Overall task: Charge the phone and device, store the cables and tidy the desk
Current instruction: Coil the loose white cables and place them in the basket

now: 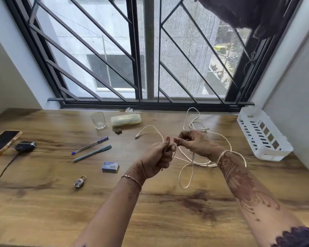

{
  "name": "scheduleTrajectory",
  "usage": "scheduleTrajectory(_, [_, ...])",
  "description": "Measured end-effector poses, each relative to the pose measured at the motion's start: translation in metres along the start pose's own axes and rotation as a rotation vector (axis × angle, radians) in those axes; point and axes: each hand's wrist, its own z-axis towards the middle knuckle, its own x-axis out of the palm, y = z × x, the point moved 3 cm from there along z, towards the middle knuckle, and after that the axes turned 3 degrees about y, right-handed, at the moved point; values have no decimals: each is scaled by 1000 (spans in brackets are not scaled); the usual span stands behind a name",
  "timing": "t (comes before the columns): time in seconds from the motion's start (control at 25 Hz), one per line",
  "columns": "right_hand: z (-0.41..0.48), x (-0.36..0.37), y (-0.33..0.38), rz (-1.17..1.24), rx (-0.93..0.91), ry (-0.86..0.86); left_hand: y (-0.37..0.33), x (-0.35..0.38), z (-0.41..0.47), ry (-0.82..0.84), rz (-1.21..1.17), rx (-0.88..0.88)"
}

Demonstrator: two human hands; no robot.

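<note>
White cable [202, 164] is held above mid-desk in both hands: left hand [158, 157] grips a strand in curled fingers, right hand [194, 143] pinches it just beside. Loose loops trail toward 3 and 6 o'clock on the wooden desk [150, 211]. Phone [2, 144] and dark device [25, 146] lie close together at 9 o'clock, white slotted basket [273, 156] at 3 o'clock.

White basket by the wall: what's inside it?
No object shows inside the white basket; its slotted bottom looks bare. Its near wall hides a strip of that bottom.
</note>
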Motion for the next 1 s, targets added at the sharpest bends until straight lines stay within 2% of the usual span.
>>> scheduleTrajectory(0.12, [-2, 7, -10, 83, 61, 136, -6, -6, -1, -10, -220, 46])
scheduleTrajectory(0.24, [-9, 11, -15, 64, 148, 212, -19, -7, -1, -3, -470, 150])
scheduleTrajectory(0.4, [-18, 12, -1, -145, 183, 239, -35, -4, 0, 4, -725, 285])
scheduleTrajectory(0.52, [-27, 23, 14, -388, 288, 408, -43, 0, 6, -80, -784, 352])
scheduleTrajectory(0.68, [-37, 45, 41, -848, 269, 558, -43, 11, 14, -244, -656, 388])
scheduleTrajectory(0.8, [-45, 51, 59, -1010, 251, 614, -38, 12, 17, -288, -584, 405])
scheduleTrajectory(0.88, [-49, 52, 65, -1024, 258, 619, -39, 15, 16, -268, -384, 423])
scheduleTrajectory(1.0, [-49, 39, 74, -975, 203, 546, -31, 20, 14, -280, 70, 393])
